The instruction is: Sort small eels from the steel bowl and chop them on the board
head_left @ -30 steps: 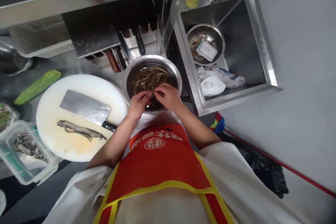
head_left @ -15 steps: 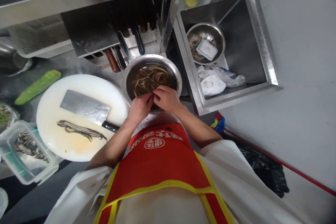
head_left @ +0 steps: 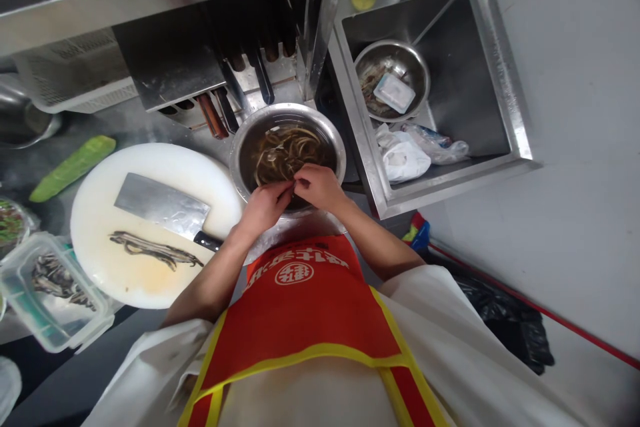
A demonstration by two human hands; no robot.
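Strips (head_left: 285, 150) sit in dark liquid in the steel bowl (head_left: 239, 147), just right of the white board (head_left: 150, 160); a second ago the fingertips were spread with one strip pinched between them, now both hands have closed in knuckle to knuckle over the bowl's near rim. Left hand (head_left: 265, 205) and right hand (head_left: 320, 187) are curled narrow, fingertips touching; they seem to pinch a strip, but I can't tell for sure.
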